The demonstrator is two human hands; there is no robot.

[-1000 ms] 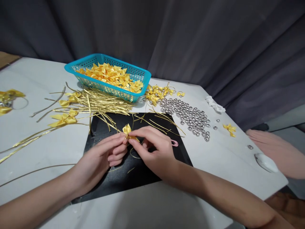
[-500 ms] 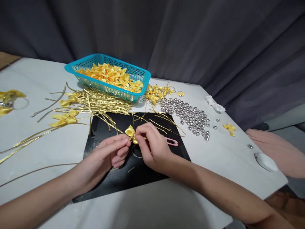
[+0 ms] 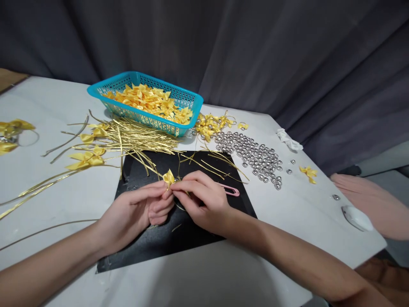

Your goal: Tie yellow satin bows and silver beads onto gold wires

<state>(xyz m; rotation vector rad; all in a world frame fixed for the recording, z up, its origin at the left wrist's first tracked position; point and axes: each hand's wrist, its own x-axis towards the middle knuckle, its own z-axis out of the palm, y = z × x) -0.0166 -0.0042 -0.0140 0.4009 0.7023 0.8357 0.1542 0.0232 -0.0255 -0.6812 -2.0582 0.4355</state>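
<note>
Over the black mat [image 3: 191, 241], a yellow ribbon bow [image 3: 168, 177] is pinched between both hands. My left hand [image 3: 145, 209] grips its left side with thumb and fingertips. From the right, my right hand [image 3: 204, 196] pinches the bow's lower right part, and its fingers cover much of it. A thin gold cord loops below the fingers. Partly behind my right hand lies a pink-handled tool [image 3: 230, 190] on the mat. Loose gold cords [image 3: 137, 136] are heaped beyond my left hand, with finished-looking yellow bows [image 3: 86, 158] at their left.
A turquoise basket [image 3: 143, 117] full of yellow ribbon pieces stands at the back. Right of it are a pile of yellow bows [image 3: 209, 125] and many silver beads [image 3: 252, 155]. A crumpled white tissue [image 3: 289, 140] and a white object [image 3: 356, 217] lie near the right edge.
The yellow bow has turned and shifted slightly left in the fingers. My right hand has moved a little left and lower, its fingertips now against the left ones.
</note>
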